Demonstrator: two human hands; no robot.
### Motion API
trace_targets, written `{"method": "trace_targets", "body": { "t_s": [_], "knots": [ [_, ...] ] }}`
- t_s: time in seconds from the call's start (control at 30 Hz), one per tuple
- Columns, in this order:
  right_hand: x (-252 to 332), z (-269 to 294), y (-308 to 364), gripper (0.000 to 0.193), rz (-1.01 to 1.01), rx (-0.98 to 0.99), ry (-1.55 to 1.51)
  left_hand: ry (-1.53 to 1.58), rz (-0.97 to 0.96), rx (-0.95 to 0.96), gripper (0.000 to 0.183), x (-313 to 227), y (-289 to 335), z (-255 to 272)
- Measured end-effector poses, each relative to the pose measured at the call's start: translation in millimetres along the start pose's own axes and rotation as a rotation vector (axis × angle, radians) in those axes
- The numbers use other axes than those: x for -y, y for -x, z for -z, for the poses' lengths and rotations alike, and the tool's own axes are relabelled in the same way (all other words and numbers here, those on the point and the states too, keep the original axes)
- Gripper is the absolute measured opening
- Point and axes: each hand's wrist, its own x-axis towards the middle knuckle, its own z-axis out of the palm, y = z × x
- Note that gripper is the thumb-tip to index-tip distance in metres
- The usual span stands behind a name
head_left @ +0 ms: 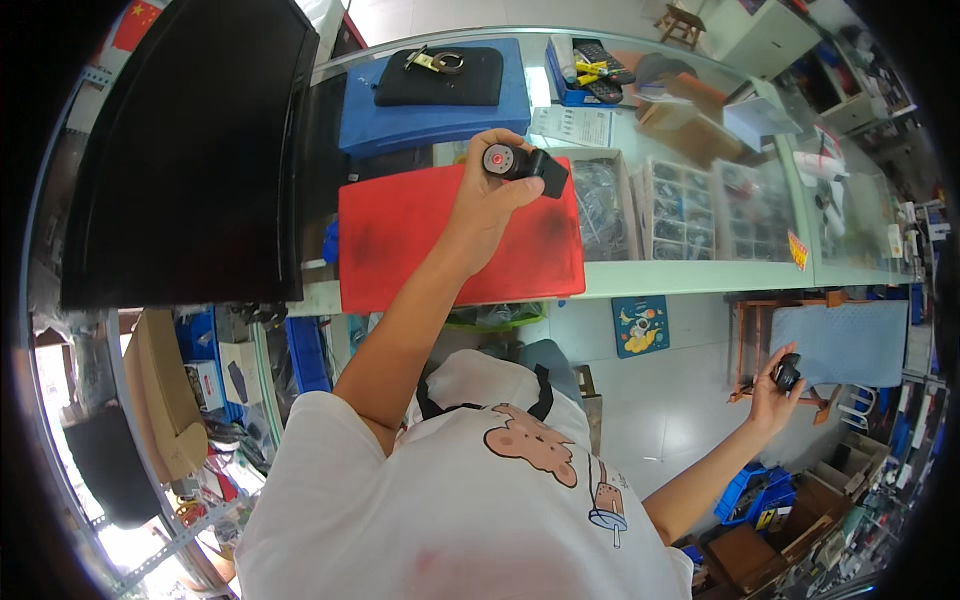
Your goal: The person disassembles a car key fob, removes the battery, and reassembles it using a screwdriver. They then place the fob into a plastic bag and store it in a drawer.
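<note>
My left hand [482, 205] is above the red pad on the glass counter, its fingers closed round a black device [522, 168]. One end of the device is a round grey face with a red centre, and a flat square black part sticks out at the other. The red pad [420, 235] has dark smudges and lies beneath my forearm. Far out to the right, my right hand [768, 402] is closed on a small rounded black object [787, 372], whose kind I cannot make out. It is held over the floor in front of a blue-cushioned chair.
Behind the red pad lie a blue case [440, 125] and a black pouch [450, 80] with keys on it. A large black screen [190, 150] stands at the left. Compartment boxes [680, 205] show under the glass. The wooden chair [840, 340] is at the right.
</note>
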Motion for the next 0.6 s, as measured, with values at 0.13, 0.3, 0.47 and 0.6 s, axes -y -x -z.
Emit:
{"method": "trace_targets", "body": {
  "t_s": [0.13, 0.3, 0.47, 0.6],
  "knots": [
    [-9.7, -12.9, -5.3, 0.048, -0.055, -0.001, -0.044, -0.077, -0.033, -0.071, 0.039, 6.3, -35.9, 0.3],
    [-7.5, -14.3, -49.6, 0.048, -0.142, -0.071, -0.119, -0.412, -0.382, -0.077, 0.042, 20.3, -127.0, -9.0],
    [-17.1, -32.4, -118.5, 0.047, -0.316, -0.098, -0.117, -0.848, -0.576, -0.111, 0.044, 53.3, -228.1, -21.4],
    [1.4, -43.2, -168.8, 0.045, -0.389, -0.057, -0.022, -1.156, -0.694, -0.118, 0.041, 91.2, -257.1, -16.7]
  ]
}}
